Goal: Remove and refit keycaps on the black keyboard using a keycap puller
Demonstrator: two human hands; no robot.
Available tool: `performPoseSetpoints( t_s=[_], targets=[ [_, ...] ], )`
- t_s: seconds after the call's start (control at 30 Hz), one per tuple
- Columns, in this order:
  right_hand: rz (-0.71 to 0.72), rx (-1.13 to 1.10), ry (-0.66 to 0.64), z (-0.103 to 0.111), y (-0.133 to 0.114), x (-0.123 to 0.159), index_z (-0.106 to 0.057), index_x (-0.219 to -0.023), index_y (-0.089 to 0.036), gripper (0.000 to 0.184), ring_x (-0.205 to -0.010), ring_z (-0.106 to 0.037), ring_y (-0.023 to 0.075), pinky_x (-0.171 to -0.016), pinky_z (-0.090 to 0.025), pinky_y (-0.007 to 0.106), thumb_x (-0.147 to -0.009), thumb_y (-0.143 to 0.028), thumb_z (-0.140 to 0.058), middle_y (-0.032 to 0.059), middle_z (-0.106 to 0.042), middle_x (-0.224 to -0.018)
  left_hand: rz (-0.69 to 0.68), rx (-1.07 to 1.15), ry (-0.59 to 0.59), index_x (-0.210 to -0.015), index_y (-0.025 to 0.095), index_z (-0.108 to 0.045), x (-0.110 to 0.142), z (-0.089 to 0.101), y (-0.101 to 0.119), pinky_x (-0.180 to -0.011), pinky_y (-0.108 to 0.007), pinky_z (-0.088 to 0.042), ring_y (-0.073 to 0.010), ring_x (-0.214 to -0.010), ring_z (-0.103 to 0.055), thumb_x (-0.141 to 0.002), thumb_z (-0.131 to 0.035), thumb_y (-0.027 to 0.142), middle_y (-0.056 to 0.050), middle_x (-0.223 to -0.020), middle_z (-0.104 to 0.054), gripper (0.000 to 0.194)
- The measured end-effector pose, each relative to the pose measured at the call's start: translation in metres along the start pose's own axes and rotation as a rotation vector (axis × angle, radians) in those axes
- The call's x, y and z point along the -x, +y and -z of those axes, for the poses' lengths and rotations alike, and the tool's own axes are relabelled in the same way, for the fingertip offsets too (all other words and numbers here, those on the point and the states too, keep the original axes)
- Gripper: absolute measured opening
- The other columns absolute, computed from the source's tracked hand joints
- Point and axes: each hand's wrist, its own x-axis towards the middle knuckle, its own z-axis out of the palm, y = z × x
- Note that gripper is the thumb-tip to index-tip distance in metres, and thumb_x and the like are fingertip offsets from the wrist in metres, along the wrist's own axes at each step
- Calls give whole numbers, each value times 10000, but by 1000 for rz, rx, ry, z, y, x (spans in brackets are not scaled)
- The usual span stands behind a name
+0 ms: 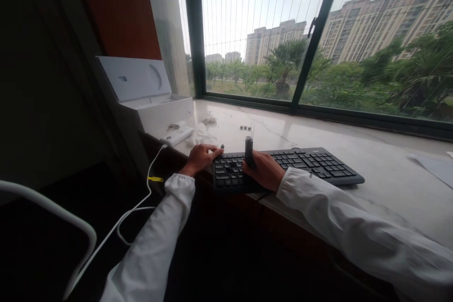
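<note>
- Evidently, left hand (201, 156) pinches a small dark piece (222, 146) by the keyboard's (300, 161) far-left corner.
- Right hand (265, 169) clasps a wire-tipped tool (249, 151).
- Steadying the keyboard, at the worktop's (385, 170) near edge, should help.

Open white box (164, 112) beside window (230, 19)

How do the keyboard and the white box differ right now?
The keyboard is black, while the white box is pale all over. The keyboard is long and low; the white box is taller, with its lid raised. The keyboard lies under the right hand; the white box stands apart from it. Both rest on the ledge by the window.
</note>
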Motion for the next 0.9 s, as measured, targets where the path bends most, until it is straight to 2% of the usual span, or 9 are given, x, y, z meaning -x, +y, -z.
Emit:
performPoseSetpoints(
  t_s=[0.17,0.37,0.57,0.77,0.9],
  targets=[
    [-43,14,-8,1,-2,0,-497,-790,-191,87,-599,-522,139,-608,-361,248,-840,-263,-495,20,-599,-701,17,-7,35,-793,256,-790,0,-1,-3,-631,-262,-409,-182,-715,-644,-791,-620,557,-8,-686,-721,346],
    [-66,14,-22,4,1,-1,-460,-732,-198,145,-558,-468,126,-589,-349,252,-848,-284,-475,3,-560,-654,18,-22,39,-793,248,-791,0,-2,-4,-622,-267,-415,-178,-689,-642,-795,-598,585,-10,-689,-726,389],
    [-76,-7,-35,6,1,-1,-473,-734,-194,180,-565,-483,129,-588,-354,250,-863,-319,-474,10,-571,-658,12,-28,48,-788,242,-791,0,0,-3,-628,-261,-423,-179,-702,-649,-802,-601,566,-11,-659,-717,376],
    [-4,0,-39,6,4,0,-535,-769,-180,187,-589,-519,136,-599,-367,247,-872,-329,-489,26,-599,-687,11,-24,43,-801,256,-792,1,-1,-3,-643,-260,-426,-173,-710,-650,-810,-596,564,-4,-705,-733,365],
    [25,9,-117,14,6,-4,-593,-814,-174,178,-606,-545,143,-602,-374,246,-867,-328,-520,33,-627,-711,18,-24,44,-801,255,-791,1,-1,-4,-649,-261,-429,-178,-724,-653,-812,-593,562,-6,-714,-738,365]
  ],
)
